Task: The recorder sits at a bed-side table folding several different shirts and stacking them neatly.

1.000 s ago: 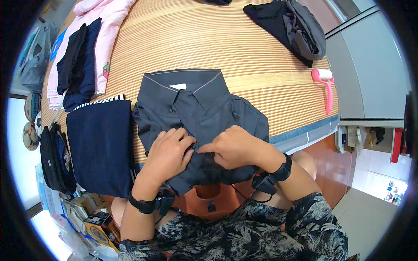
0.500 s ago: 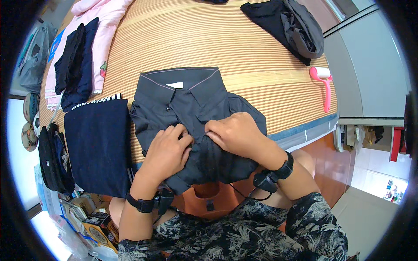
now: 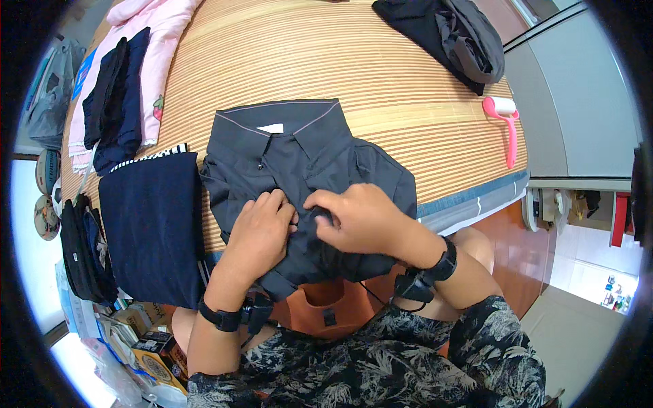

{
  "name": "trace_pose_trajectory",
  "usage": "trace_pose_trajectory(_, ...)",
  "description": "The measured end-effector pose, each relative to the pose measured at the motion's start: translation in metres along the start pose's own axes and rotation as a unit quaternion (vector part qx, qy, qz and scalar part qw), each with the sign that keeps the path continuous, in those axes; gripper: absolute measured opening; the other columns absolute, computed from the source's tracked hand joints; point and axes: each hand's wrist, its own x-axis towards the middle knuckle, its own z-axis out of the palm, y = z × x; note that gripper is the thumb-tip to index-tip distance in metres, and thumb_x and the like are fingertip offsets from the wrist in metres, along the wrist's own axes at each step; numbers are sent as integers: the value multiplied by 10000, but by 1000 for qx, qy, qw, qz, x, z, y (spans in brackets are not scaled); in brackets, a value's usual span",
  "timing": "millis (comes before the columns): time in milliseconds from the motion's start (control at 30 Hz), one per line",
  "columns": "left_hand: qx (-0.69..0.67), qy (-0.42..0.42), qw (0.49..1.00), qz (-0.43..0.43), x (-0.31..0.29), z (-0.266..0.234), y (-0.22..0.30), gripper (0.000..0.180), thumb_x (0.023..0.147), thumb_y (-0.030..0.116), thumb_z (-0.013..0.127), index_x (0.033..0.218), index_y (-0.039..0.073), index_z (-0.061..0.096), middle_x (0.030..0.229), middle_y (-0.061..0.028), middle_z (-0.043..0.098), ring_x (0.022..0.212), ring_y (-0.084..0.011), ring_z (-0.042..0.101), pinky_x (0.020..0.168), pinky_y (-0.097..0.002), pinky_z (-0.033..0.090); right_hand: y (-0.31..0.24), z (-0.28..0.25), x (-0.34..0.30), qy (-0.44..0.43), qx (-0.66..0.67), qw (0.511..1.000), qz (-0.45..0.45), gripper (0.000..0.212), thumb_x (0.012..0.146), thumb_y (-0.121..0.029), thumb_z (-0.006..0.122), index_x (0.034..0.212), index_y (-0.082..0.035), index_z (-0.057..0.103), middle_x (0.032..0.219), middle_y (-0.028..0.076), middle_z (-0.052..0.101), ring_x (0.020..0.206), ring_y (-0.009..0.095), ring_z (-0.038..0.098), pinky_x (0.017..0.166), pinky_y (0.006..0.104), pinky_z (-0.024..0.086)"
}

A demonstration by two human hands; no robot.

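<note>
Both hands work the front placket of a dark grey shirt (image 3: 299, 170) lying collar-away on the striped desk (image 3: 286, 61): the left hand (image 3: 258, 234) presses flat with its grip open on the cloth, while the right hand (image 3: 357, 221) pinches the fabric just beside it. If that pinch drags sideways, the smoothed front could bunch or slide off the near edge. A small white label (image 3: 274, 128) sits inside the collar beyond the grip; yellow-and-black boxes (image 3: 160, 353) lie below the left wrist.

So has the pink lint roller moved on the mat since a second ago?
No. The pink lint roller lies at the same spot near the right edge of the bamboo mat, below the dark clothes pile.
</note>
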Motion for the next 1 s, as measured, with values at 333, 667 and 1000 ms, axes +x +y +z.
trace_pose_trajectory(333, -4, 34, 999, -3, -2, 5, -1, 117, 770, 122, 666, 852, 54, 619, 871, -82, 549, 864, -277, 541, 774, -378, 446, -14, 32, -8, 28, 106, 992, 62, 110, 795, -137, 646, 804, -66, 562, 665, 124, 591, 618, 321, 601, 540, 396, 470)
trace_pose_trajectory(667, 20, 52, 998, 27, -3, 1, 1, 96, 766, 99, 642, 851, 60, 622, 882, -62, 535, 868, -241, 535, 756, -350, 429, -14, 20, -7, 39, 322, 935, 143, 130, 814, 9, 635, 935, -15, 596, 625, 17, 533, 557, 52, 482, 507, 228, 387)
trace_pose_trajectory(1000, -96, 67, 992, 38, -6, -11, -5, 81, 782, 55, 629, 858, 69, 604, 849, -78, 616, 867, -282, 572, 816, -377, 394, -13, 16, -9, 40, 388, 899, 202, 106, 843, 10, 617, 948, 10, 603, 647, -31, 554, 586, -3, 452, 499, 194, 352)
